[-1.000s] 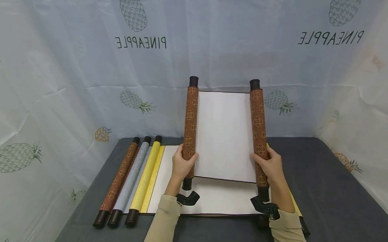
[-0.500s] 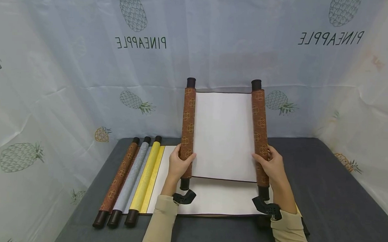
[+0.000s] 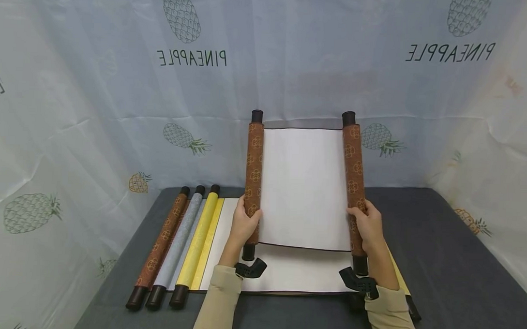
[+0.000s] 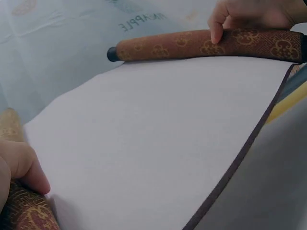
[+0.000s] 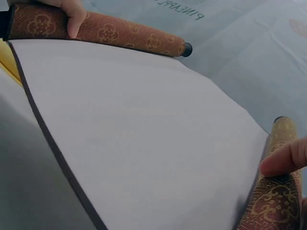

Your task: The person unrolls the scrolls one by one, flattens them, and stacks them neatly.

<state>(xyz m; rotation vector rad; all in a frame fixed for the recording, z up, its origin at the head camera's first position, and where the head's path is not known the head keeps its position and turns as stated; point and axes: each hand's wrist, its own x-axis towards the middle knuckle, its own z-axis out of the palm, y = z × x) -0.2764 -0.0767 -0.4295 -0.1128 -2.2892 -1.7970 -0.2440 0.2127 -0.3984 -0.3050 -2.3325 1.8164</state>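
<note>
A hanging scroll (image 3: 306,185) with blank white paper and dark edging is held up above the table, partly unrolled. My left hand (image 3: 242,224) grips the lower part of its left roller (image 3: 254,169), which is covered in brown cloth with gold flowers. The matching right roller (image 3: 353,172) is held by my right hand (image 3: 370,228), slightly tilted. In the left wrist view the left thumb (image 4: 29,167) lies on the roller at the paper's edge. The right thumb (image 5: 283,160) presses on its roller in the right wrist view. Fingers behind both rollers are mostly hidden.
On the dark table (image 3: 443,248) more scroll rollers lie side by side at left: brown (image 3: 162,238), grey (image 3: 180,239) and yellow (image 3: 198,237). White paper (image 3: 299,277) stretches right from them, under the raised scroll. My right forearm covers most of the rollers there. A pineapple-print curtain (image 3: 293,64) hangs behind.
The two brown rollers have moved apart, the left one leftward and the right one slightly rightward, showing more white paper. The raised scroll sits slightly lower. The scrolls on the table have not moved.
</note>
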